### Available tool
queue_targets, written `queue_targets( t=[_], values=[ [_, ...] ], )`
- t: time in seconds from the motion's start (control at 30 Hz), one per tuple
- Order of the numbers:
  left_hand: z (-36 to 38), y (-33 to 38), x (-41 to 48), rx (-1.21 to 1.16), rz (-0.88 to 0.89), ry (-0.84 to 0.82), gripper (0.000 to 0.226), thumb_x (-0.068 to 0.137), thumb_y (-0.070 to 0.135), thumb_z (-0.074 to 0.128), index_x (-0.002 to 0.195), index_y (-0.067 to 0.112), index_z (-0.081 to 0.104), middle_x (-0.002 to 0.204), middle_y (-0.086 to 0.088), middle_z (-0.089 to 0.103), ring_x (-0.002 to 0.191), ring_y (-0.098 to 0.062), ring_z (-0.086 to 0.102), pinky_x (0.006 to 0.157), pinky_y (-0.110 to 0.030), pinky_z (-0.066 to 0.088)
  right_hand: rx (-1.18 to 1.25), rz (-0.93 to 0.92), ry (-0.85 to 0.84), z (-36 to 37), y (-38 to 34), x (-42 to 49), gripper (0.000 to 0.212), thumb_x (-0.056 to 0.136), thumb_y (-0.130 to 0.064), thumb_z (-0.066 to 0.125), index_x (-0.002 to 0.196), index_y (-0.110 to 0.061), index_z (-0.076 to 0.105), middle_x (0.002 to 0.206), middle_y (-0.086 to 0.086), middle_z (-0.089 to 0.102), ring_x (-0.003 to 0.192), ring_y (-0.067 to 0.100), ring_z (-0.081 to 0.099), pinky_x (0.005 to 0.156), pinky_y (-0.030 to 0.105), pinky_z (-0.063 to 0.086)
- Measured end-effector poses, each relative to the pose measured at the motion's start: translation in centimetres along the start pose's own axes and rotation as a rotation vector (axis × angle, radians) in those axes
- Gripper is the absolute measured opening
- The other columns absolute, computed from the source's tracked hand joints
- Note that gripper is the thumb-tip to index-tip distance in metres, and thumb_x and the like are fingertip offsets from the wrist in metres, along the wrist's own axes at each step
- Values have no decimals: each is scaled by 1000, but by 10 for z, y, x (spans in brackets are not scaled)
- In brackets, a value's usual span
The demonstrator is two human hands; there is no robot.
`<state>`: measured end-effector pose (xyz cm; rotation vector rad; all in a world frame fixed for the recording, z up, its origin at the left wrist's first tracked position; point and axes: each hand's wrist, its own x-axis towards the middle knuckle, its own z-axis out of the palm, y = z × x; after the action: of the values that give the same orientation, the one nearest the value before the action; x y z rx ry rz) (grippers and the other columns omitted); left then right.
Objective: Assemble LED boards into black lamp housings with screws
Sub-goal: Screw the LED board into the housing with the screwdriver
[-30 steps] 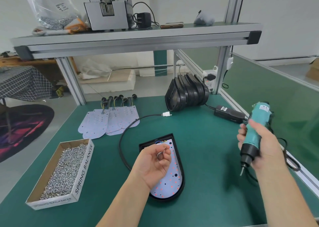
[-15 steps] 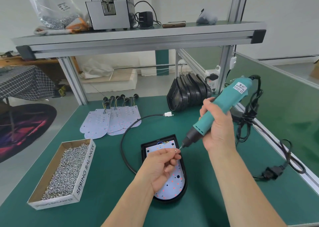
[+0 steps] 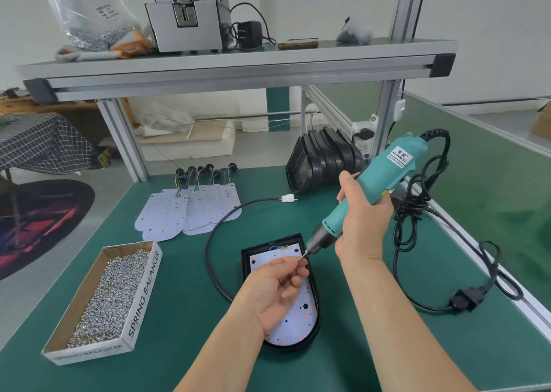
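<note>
Two hands above the black D-shaped lamp housing [image 3: 287, 348].
My left hand [image 3: 277, 290] pinches a silver screw [image 3: 299, 259] at the teal electric screwdriver [image 3: 372, 188]'s tip; my right hand [image 3: 362, 221] grips it.

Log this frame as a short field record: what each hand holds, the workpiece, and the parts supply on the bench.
Left: left hand pinches a screw above the board's top end
Right: right hand grips the electric screwdriver, bit tip at the screw
Workpiece: LED board lying in a lamp housing on the table
Screws fitted: cannot tell
Supply: box of screws at left; spare LED boards and stacked housings behind
</note>
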<state>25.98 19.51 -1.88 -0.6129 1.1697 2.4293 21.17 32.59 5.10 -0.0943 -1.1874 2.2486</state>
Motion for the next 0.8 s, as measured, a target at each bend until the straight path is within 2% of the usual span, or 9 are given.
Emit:
queue_targets(
  t=[0.4, 0.8],
  values=[
    [1, 0, 0, -8, 2, 1, 16, 97, -5, 51, 90, -10, 65, 65, -16, 62, 44, -12, 52, 32, -14, 32, -8, 16, 33, -2, 2, 3, 20, 81, -14, 74, 73, -22, 58, 57, -9, 52, 56, 7, 49, 57, 14, 44],
    [3, -8, 0, -2, 101, 1, 11, 97, -5, 53, 98, -9, 63, 66, -14, 64, 47, -10, 51, 35, -13, 34, -39, -17, 83, 1, 4, 0, 22, 83, -11, 75, 73, -21, 58, 58, -9, 55, 55, 7, 52, 56, 17, 46]
  ],
)
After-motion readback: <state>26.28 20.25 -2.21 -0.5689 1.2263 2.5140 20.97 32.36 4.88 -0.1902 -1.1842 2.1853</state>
